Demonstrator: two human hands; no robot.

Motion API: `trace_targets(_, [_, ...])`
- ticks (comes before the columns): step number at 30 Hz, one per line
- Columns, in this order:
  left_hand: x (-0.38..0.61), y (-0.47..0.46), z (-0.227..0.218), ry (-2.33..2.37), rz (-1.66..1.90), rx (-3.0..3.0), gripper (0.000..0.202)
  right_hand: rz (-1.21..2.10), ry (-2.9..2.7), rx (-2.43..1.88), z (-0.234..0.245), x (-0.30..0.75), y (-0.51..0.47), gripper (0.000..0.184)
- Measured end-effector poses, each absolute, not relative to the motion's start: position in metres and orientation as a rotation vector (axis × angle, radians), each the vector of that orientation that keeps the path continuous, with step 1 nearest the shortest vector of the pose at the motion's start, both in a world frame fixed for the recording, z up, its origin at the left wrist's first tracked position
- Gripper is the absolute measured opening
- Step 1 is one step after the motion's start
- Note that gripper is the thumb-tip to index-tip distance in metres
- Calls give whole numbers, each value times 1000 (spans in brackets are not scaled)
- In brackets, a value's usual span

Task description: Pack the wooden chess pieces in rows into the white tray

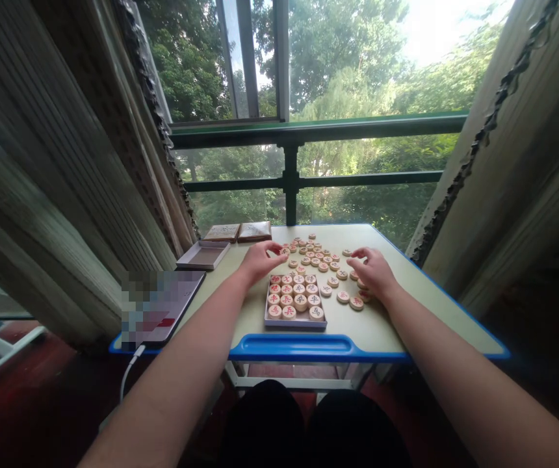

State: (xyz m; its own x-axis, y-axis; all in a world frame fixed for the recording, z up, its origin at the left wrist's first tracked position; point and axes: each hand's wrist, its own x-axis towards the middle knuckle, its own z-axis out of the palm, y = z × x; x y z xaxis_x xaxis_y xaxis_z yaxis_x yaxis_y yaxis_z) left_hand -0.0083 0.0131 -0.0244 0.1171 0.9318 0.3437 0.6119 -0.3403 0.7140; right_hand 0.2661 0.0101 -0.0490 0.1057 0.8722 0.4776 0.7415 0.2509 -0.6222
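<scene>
Fingers [273, 247] of the left hand [259, 260] were pinched narrow over loose xiangqi pieces [314, 257], and the right hand [374, 273] was curled the same way. Couldn't tell if either gripped one. Box [294, 323] looked about half filled, with the rest scattered on the table [401, 325].

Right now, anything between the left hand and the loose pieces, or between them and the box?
Nothing visible. The left hand is at the edge of the loose pieces, and the box lies just on their near side, nothing between.
</scene>
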Motion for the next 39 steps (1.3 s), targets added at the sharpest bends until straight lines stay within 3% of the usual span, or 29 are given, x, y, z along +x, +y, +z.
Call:
trace_targets(6, [7,-8,-6,1009,882,1849,43,-158,-2066,-1065,-37,239,-25,12])
trace_targets(14, [9,-11,-4,883,733,1815,39,-441,-2209,-782,-31,219,-39,23])
trace_targets(23, [15,-15,2,814,674,1667,46,-335,-2221,-793,-29,221,-43,25])
trace_targets(30, [14,-16,5,841,731,1625,39,-178,-2111,-806,-28,220,-44,31])
trace_targets(39, [13,-13,0,755,665,1639,38,-37,-2120,-865,-29,216,-47,23])
